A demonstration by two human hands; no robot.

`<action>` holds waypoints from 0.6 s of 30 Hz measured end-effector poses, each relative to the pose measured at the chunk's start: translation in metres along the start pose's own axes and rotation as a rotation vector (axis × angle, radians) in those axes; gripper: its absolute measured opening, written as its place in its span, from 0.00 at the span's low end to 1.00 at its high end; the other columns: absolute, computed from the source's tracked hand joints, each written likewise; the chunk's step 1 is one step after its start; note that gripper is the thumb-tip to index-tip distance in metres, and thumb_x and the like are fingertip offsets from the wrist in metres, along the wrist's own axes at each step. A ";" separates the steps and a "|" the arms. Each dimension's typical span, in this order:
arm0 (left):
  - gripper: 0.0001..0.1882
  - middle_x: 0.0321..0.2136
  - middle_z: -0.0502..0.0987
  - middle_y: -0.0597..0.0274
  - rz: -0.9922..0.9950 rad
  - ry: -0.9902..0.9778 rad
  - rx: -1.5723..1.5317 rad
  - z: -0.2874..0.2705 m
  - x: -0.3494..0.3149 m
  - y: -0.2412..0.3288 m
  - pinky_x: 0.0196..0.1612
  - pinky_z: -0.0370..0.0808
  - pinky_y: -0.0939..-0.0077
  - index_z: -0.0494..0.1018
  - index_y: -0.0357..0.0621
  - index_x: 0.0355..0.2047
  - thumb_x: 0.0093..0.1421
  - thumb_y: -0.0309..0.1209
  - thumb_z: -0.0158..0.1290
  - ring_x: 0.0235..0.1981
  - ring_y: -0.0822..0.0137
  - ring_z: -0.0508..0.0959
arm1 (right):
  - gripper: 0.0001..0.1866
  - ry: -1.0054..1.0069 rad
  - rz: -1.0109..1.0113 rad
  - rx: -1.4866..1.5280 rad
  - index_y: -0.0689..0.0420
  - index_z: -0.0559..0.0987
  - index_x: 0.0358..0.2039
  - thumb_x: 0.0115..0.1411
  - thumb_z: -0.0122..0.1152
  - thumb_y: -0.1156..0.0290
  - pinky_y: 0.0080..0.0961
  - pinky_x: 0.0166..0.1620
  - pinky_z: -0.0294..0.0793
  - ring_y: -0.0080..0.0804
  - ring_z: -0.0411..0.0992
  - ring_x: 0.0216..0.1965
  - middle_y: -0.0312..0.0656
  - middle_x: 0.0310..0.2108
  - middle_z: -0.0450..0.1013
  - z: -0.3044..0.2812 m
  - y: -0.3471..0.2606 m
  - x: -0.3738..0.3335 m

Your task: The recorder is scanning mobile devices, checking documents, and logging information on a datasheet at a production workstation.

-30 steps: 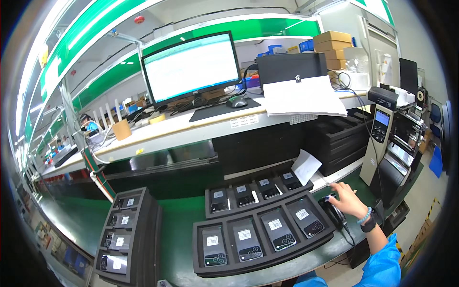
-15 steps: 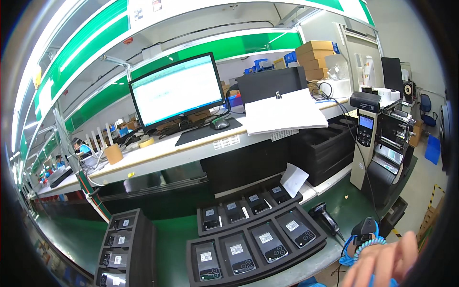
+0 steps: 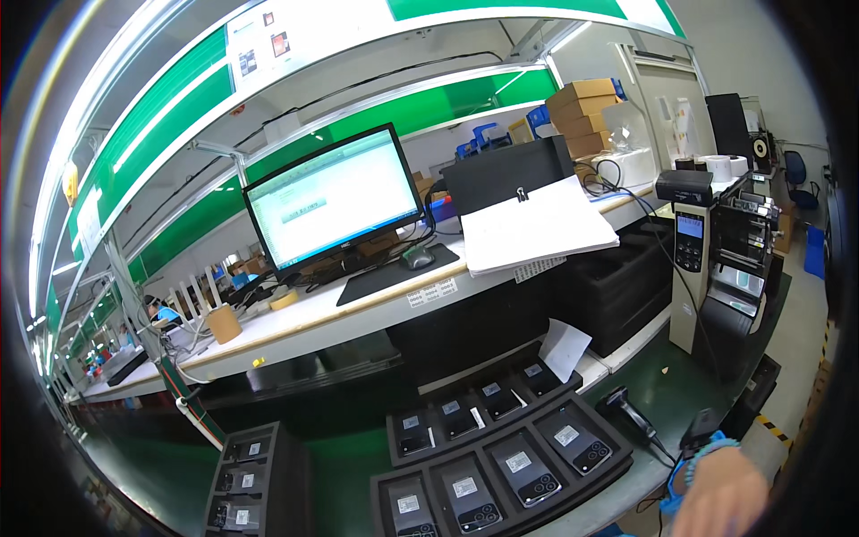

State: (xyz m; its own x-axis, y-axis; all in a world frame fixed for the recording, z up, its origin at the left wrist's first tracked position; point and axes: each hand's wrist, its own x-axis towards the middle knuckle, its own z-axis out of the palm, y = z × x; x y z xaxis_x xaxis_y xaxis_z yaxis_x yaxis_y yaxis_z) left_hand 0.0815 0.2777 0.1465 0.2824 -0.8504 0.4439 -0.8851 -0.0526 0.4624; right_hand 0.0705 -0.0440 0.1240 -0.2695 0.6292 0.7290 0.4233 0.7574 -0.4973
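At the lower right, my right hand (image 3: 720,497) shows its back, smeared by motion, with the fingers hidden. A blue coiled cord and a black wrist strap piece (image 3: 701,431) circle its wrist. A black handheld barcode scanner (image 3: 631,413) with a cable lies beside it on the green bench. Left of the scanner, a black foam tray (image 3: 617,447) holds several dark smartphones, such as this phone (image 3: 530,476) with a white label and round camera lenses. Behind it, a second foam tray (image 3: 400,447) holds more phones and white slips. My left hand is out of view.
A tall foam tray (image 3: 291,474) of phones stands at left. On the shelf are a monitor (image 3: 335,192), a mouse (image 3: 416,258) and a clipped paper stack (image 3: 541,228). A label printer (image 3: 707,277) stands at right. A loose paper sheet (image 3: 565,349) leans behind the trays.
My right hand has dropped lower, and its fingers, visible before, are now hidden. The whole view has shifted slightly. A small box now shows on the monitor.
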 end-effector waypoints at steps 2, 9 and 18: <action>0.07 0.26 0.76 0.61 -0.005 -0.028 -0.074 0.002 0.001 -0.008 0.33 0.73 0.72 0.74 0.42 0.26 0.58 0.30 0.49 0.28 0.65 0.76 | 0.18 -0.052 0.241 0.086 0.57 0.76 0.32 0.63 0.46 0.55 0.38 0.36 0.66 0.41 0.70 0.32 0.42 0.31 0.72 -0.003 0.035 -0.022; 0.07 0.26 0.76 0.61 -0.132 -0.026 -0.209 0.014 -0.007 -0.032 0.33 0.73 0.72 0.74 0.42 0.26 0.58 0.30 0.49 0.28 0.65 0.77 | 0.16 0.036 0.833 0.087 0.61 0.75 0.34 0.62 0.49 0.59 0.36 0.39 0.68 0.42 0.70 0.35 0.47 0.30 0.72 0.039 0.225 -0.035; 0.15 0.25 0.75 0.60 -0.571 0.167 -0.553 0.013 0.004 -0.057 0.32 0.70 0.81 0.73 0.33 0.27 0.64 0.32 0.45 0.28 0.73 0.74 | 0.16 0.037 0.656 0.103 0.61 0.75 0.33 0.62 0.50 0.59 0.35 0.38 0.68 0.42 0.69 0.34 0.47 0.29 0.71 0.078 0.283 -0.017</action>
State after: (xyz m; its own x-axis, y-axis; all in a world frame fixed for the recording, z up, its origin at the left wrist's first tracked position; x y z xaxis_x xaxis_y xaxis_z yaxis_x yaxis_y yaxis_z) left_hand 0.1281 0.2702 0.1123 0.7251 -0.6792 0.1136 -0.2893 -0.1508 0.9453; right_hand 0.1269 0.1731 -0.0659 0.0461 0.9604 0.2749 0.4041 0.2338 -0.8843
